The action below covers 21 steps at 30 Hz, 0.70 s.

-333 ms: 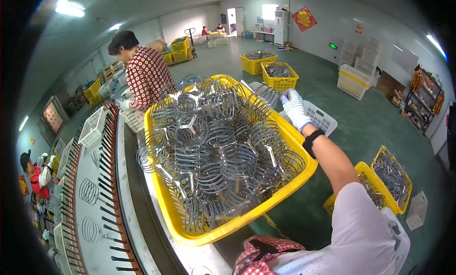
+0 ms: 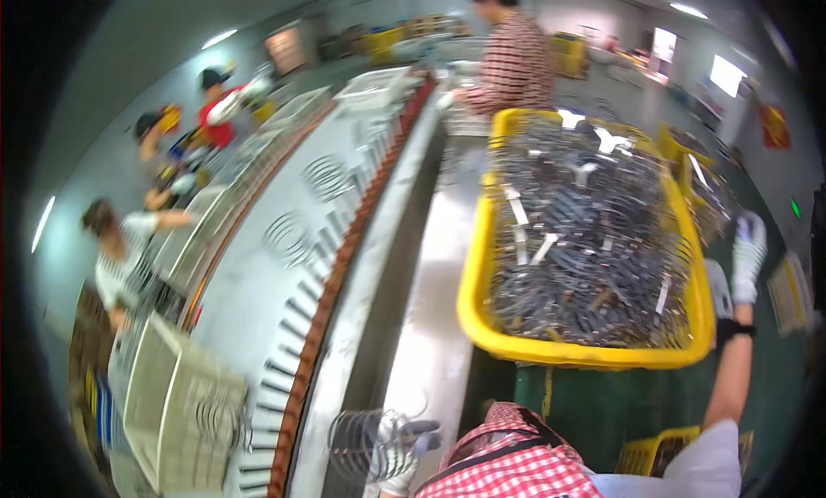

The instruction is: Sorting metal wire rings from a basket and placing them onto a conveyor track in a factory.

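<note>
Fingers of the white-gloved left hand (image 2: 396, 459) grip a round grey wire coil (image 2: 351, 446), front-left of the yellow plastic basket (image 2: 594, 355), maybe so loops don't catch. White-gloved right hand (image 2: 748, 255), right of it: can't tell.

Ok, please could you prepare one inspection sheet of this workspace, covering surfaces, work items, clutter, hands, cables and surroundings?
Surface: pale table bearing loose coils; shiny ledge left of the yellow basket.
Job's things: yellow basket heaped with grey wire parts, blurred.
Clutter: cream crate at the table's near left.
Left hand: gloved, at a wire coil; grip unclear.
Right hand: gloved, outstretched right of the basket; fingers blurred, no held item visible.
Cables: nothing seen.
Surroundings: green floor; person in patterned top beyond the basket; person in red across the table.
</note>
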Each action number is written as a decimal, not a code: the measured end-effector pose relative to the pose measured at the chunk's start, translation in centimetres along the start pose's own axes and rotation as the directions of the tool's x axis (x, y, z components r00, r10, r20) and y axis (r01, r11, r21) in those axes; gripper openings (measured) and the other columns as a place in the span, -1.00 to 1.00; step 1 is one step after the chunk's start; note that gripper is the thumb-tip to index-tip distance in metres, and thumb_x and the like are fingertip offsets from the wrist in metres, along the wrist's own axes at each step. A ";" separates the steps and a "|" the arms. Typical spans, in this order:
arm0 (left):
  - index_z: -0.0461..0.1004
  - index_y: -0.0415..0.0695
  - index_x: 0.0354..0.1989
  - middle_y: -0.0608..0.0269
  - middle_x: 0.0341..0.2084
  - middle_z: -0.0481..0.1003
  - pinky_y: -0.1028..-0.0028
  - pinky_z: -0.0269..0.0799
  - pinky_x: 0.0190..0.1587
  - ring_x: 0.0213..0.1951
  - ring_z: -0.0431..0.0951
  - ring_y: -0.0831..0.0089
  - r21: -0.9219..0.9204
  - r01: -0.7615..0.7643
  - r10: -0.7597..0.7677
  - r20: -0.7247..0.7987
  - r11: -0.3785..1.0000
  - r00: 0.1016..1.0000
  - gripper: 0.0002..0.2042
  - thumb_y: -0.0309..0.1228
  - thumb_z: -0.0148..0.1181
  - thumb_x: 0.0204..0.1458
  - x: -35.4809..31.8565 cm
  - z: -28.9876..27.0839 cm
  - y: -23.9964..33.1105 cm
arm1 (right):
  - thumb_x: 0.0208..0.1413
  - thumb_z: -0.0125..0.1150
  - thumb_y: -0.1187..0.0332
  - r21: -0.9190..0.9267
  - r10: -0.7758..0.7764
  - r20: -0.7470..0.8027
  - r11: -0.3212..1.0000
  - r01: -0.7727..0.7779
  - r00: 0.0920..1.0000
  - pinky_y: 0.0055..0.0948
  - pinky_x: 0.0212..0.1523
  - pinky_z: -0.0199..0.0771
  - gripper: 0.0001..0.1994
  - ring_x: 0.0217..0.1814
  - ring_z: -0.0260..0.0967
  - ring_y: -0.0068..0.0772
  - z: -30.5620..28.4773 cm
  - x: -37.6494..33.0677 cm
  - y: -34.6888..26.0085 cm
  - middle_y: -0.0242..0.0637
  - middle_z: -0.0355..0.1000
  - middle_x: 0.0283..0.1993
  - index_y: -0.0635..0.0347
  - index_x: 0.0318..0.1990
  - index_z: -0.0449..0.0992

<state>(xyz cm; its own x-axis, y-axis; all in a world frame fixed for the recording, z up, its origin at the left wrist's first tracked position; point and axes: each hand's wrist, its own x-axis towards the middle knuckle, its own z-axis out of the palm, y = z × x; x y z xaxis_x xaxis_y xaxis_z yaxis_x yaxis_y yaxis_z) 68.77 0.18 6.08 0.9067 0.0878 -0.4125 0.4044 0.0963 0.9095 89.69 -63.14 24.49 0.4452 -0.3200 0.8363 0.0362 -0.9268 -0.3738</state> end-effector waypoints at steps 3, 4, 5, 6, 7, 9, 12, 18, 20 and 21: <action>0.45 -0.31 -0.17 0.10 -0.36 0.54 0.45 0.49 -0.17 -0.27 0.56 0.39 0.104 -0.222 0.234 -0.122 0.969 0.965 -0.74 -0.37 0.12 0.06 -1.4 -2.5 -6.3 | 0.18 -0.03 0.32 0.016 -0.193 0.120 0.981 0.192 0.974 -0.40 0.02 0.25 -0.75 -0.04 0.34 -0.23 1.4 -0.7 -4.9 -0.11 0.40 -0.09 0.30 -0.09 0.39; 0.45 -0.32 -0.18 0.10 -0.37 0.54 0.46 0.49 -0.18 -0.27 0.56 0.39 0.068 -0.221 0.226 -0.086 0.973 0.970 -0.74 -0.37 0.14 0.05 -1.5 -2.6 -4.8 | 0.18 -0.03 0.33 0.017 -0.257 0.147 0.966 0.257 0.955 -0.40 0.03 0.25 -0.74 -0.04 0.33 -0.21 1.2 -0.7 -5.2 -0.11 0.39 -0.07 0.32 -0.07 0.38; 0.45 -0.32 -0.18 0.10 -0.37 0.54 0.46 0.50 -0.19 -0.28 0.56 0.40 0.032 -0.218 0.219 -0.040 0.976 0.975 -0.73 -0.37 0.15 0.04 -1.4 -2.6 -2.4 | 0.18 -0.03 0.35 0.053 -0.287 0.189 0.958 0.282 0.939 -0.43 0.05 0.23 -0.75 -0.02 0.31 -0.24 0.3 -1.3 -8.2 -0.14 0.38 -0.06 0.33 -0.08 0.37; 0.45 -0.33 -0.18 0.09 -0.36 0.53 0.48 0.50 -0.20 -0.27 0.56 0.40 -0.099 -0.168 0.159 -0.093 0.981 0.983 -0.73 -0.38 0.18 0.02 -2.2 -2.1 -1.2 | 0.18 -0.03 0.36 0.158 -0.294 0.208 0.951 0.264 0.933 -0.45 0.06 0.21 -0.76 0.01 0.29 -0.29 -0.8 -2.1 -11.7 -0.17 0.35 -0.04 0.32 -0.08 0.36; 0.45 -0.33 -0.18 0.07 -0.35 0.53 0.47 0.51 -0.19 -0.28 0.56 0.38 -0.136 -0.151 0.137 -0.109 0.979 0.985 -0.73 -0.39 0.18 0.01 -1.8 -3.1 -1.8 | 0.18 -0.04 0.39 0.201 -0.322 0.221 0.939 0.281 0.921 -0.46 0.08 0.18 -0.77 0.04 0.26 -0.34 -1.2 -2.7 -13.8 -0.20 0.33 -0.01 0.31 -0.07 0.35; 0.46 -0.33 -0.18 0.06 -0.34 0.53 0.46 0.50 -0.16 -0.28 0.56 0.37 -0.177 -0.225 0.183 -0.229 0.958 0.956 -0.72 -0.39 0.16 0.00 -1.4 -4.7 -2.2 | 0.17 -0.02 0.38 0.366 -0.361 0.198 0.890 0.273 0.911 -0.43 0.11 0.17 -0.78 0.05 0.25 -0.34 -2.5 -4.3 -18.9 -0.17 0.31 0.00 0.30 -0.08 0.36; 0.42 -0.31 -0.14 0.12 -0.37 0.52 0.48 0.48 -0.18 -0.32 0.54 0.42 -0.030 -0.317 0.269 -0.455 0.948 0.849 -0.71 -0.36 0.07 0.04 0.5 -9.9 -5.5 | 0.13 0.05 0.34 0.591 -0.471 0.097 0.736 0.330 0.877 -0.41 0.11 0.15 -0.77 0.06 0.22 -0.33 -2.6 -7.7 -23.1 -0.12 0.29 0.00 0.27 -0.11 0.37; 0.38 -0.25 -0.15 0.19 -0.26 0.47 0.53 0.50 -0.27 -0.35 0.52 0.50 0.078 -0.459 0.435 -0.488 0.885 0.756 -0.77 -0.35 0.01 0.13 2.3 -10.5 -2.6 | -0.10 0.18 0.46 0.811 -0.521 0.419 0.582 -0.049 0.744 -0.34 -0.15 0.31 -0.85 -0.21 0.30 -0.26 -3.5 -17.5 -33.5 -0.12 0.37 -0.25 0.20 -0.33 0.40; 0.36 -0.25 -0.09 0.15 -0.21 0.45 0.50 0.48 -0.20 -0.28 0.51 0.44 0.188 -0.412 0.440 -0.573 0.891 0.691 -0.75 -0.35 -0.04 0.16 3.9 -15.0 -6.1 | -0.15 0.21 0.50 0.864 -0.622 0.343 0.503 0.023 0.704 -0.32 -0.21 0.35 -0.86 -0.26 0.36 -0.20 -2.9 -19.6 -37.1 -0.17 0.41 -0.30 0.18 -0.37 0.43; 0.34 -0.25 -0.04 0.12 -0.17 0.43 0.46 0.47 -0.13 -0.21 0.50 0.38 0.287 -0.362 0.460 -0.631 0.887 0.625 -0.73 -0.36 -0.08 0.18 4.8 -17.7 -7.6 | -0.17 0.22 0.52 0.869 -0.631 0.343 0.494 0.020 0.695 -0.32 -0.23 0.36 -0.84 -0.29 0.37 -0.21 -2.6 -20.5 -37.5 -0.18 0.43 -0.31 0.16 -0.36 0.43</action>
<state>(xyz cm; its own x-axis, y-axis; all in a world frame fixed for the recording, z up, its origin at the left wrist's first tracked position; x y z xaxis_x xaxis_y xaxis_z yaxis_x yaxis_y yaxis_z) 67.95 17.42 -3.75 0.6775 0.7244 0.1277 0.0645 -0.2314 0.9707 76.92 -22.29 22.44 0.5940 0.4302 0.6798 0.8042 -0.2936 -0.5169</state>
